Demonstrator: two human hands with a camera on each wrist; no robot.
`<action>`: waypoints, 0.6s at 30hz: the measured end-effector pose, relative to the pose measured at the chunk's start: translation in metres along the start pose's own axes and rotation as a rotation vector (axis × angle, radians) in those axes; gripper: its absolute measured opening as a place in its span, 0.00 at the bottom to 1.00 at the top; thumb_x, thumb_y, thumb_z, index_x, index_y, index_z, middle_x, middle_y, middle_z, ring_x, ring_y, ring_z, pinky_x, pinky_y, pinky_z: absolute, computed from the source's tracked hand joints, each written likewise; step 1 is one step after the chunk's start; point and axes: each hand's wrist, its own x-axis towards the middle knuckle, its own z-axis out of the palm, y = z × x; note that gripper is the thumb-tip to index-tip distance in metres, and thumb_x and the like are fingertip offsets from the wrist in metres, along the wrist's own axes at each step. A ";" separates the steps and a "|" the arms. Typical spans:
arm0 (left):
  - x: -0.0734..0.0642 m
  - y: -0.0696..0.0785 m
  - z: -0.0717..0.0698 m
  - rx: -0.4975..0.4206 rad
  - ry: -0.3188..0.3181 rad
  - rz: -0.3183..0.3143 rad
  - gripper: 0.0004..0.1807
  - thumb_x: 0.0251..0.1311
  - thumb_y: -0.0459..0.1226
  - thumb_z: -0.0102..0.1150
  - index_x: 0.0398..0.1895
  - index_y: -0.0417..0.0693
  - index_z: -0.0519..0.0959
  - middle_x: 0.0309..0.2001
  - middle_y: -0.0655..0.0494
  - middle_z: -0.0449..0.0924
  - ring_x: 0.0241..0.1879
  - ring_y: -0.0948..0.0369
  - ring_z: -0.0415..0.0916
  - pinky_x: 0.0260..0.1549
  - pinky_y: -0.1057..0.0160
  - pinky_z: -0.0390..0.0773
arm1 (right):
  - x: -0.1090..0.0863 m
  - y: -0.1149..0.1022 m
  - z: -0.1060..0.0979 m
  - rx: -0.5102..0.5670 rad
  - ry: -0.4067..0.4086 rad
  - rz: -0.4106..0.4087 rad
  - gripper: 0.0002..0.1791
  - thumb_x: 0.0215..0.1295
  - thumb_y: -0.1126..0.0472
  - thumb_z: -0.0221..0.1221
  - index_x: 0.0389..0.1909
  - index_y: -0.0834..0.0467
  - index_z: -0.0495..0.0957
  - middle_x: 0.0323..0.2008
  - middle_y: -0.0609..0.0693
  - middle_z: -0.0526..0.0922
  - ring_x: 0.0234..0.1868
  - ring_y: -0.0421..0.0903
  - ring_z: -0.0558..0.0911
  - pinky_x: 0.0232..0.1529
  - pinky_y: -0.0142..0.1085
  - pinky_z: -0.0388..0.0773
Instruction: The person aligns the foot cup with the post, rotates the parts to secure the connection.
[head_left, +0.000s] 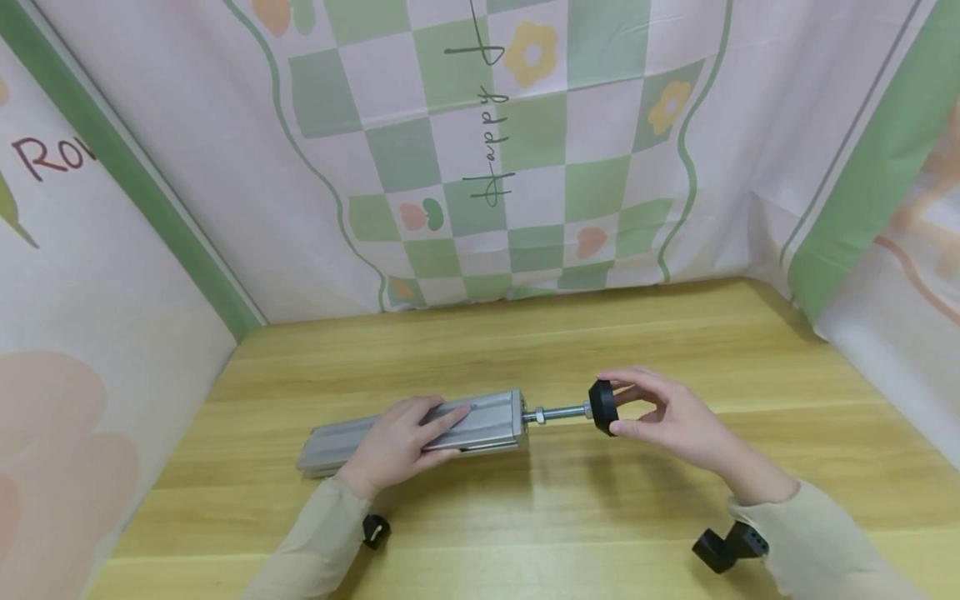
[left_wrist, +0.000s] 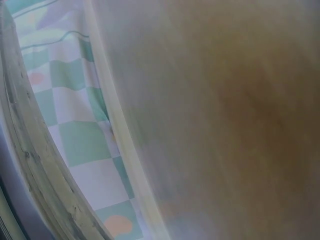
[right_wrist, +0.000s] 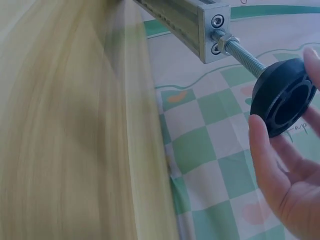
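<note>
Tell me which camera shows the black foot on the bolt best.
The right wrist view: the black foot is large there, its hollow face visible. The head view shows it small and from the side; the left wrist view doesn't show it.

A silver metal bar (head_left: 489, 419) stretches sideways, a threaded bolt (head_left: 565, 412) from its end bearing a round black foot (head_left: 602, 407).

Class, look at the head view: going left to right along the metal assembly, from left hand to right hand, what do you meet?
Left hand, end plate of the aluminium profile, hex nut, bare stretch of threaded rod, black foot, right hand.
</note>
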 end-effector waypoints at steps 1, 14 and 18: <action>0.000 0.000 0.000 -0.001 -0.001 -0.002 0.32 0.68 0.59 0.34 0.60 0.51 0.76 0.45 0.46 0.76 0.40 0.55 0.78 0.42 0.57 0.80 | 0.000 -0.001 0.000 0.015 -0.006 0.039 0.28 0.60 0.66 0.63 0.61 0.64 0.68 0.53 0.54 0.76 0.43 0.31 0.78 0.32 0.36 0.83; -0.001 0.001 0.000 -0.004 -0.007 -0.016 0.33 0.68 0.60 0.32 0.60 0.51 0.76 0.45 0.46 0.76 0.40 0.54 0.78 0.42 0.56 0.80 | 0.004 -0.004 0.000 0.136 -0.047 0.183 0.25 0.69 0.63 0.54 0.63 0.68 0.62 0.44 0.66 0.72 0.37 0.37 0.82 0.31 0.41 0.84; -0.001 0.000 0.001 -0.004 -0.009 -0.017 0.32 0.68 0.60 0.32 0.60 0.51 0.75 0.45 0.46 0.76 0.41 0.54 0.78 0.43 0.56 0.80 | 0.006 -0.005 0.001 0.125 -0.037 0.214 0.23 0.70 0.60 0.52 0.62 0.67 0.64 0.41 0.62 0.72 0.33 0.39 0.81 0.28 0.45 0.83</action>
